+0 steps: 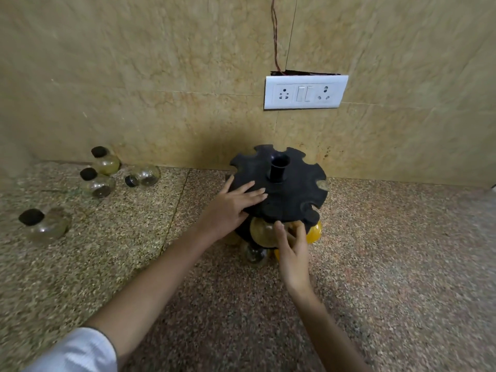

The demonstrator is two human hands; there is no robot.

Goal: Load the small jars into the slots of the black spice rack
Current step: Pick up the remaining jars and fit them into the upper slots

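Note:
The black spice rack (290, 189) stands on the counter near the wall, a round notched disc with a centre tube. My left hand (230, 208) lies flat on its left rim, fingers spread. My right hand (291, 251) grips a brownish jar (261, 230) hanging under the front rim. A yellow jar (315, 233) sits beside it in the rack, and a clear jar (255, 255) is lower down. Several loose black-capped jars rest at the left: two upright (106, 162) (98, 183), one on its side (145, 176), one nearer (45, 224).
The speckled stone counter (389, 251) runs to a tan tiled wall. A white socket and switch plate (305, 92) is on the wall above the rack, with a thin wire (275, 36) rising from it.

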